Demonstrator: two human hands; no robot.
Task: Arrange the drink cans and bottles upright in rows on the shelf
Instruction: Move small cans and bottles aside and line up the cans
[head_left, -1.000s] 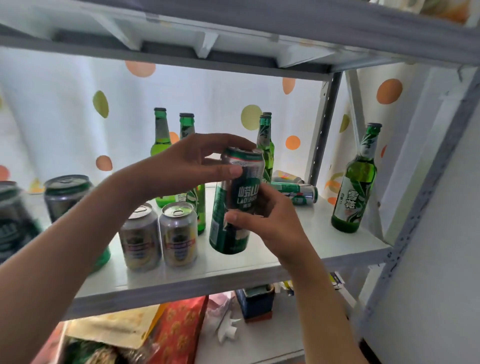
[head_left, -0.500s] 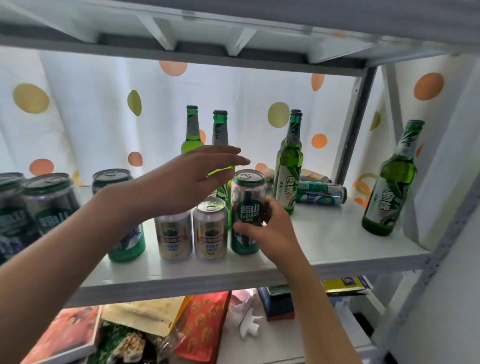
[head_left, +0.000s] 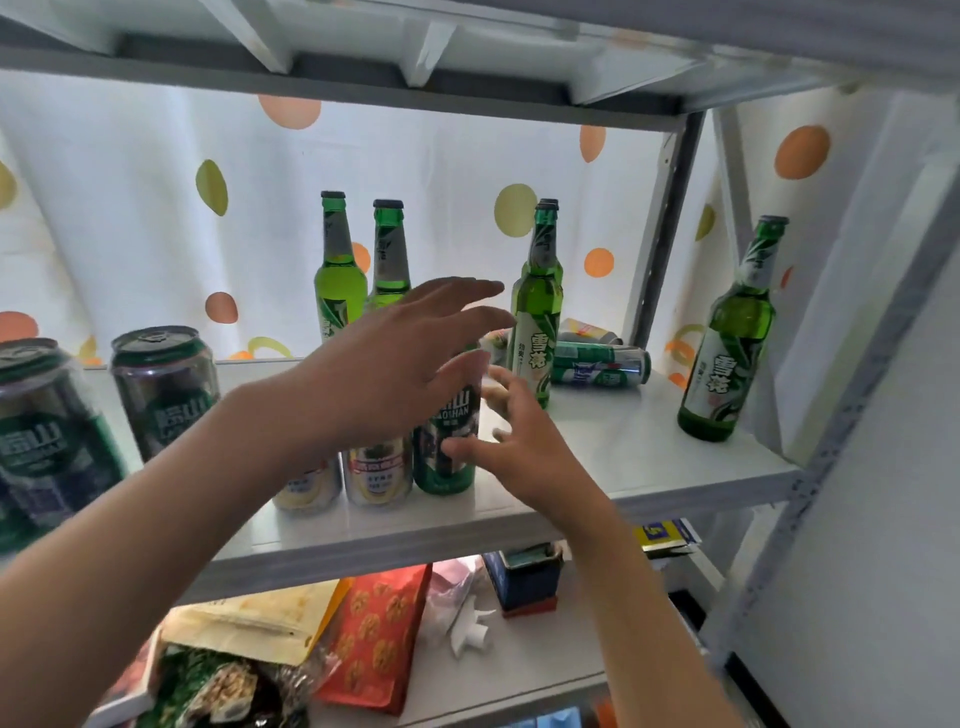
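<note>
A tall dark-green aluminium drink can (head_left: 451, 431) stands upright near the front edge of the white metal shelf (head_left: 613, 447), beside two short silver cans (head_left: 376, 470). The right hand (head_left: 511, 441) hovers by it, fingers (head_left: 485, 449) spread, the thumb at its side but gripping nothing; the left hand (head_left: 395, 358) reaches over with fingers straight. Placing appears complete. Next, judging by the task, comes the green can lying on its side (head_left: 597, 366) behind a green glass bottle (head_left: 537, 306), which needs a firm grasp and turning upright.

Home storage: metal shelf (head_left: 675, 467), dotted curtain (head_left: 156, 208), snack bags (head_left: 374, 634).
</note>
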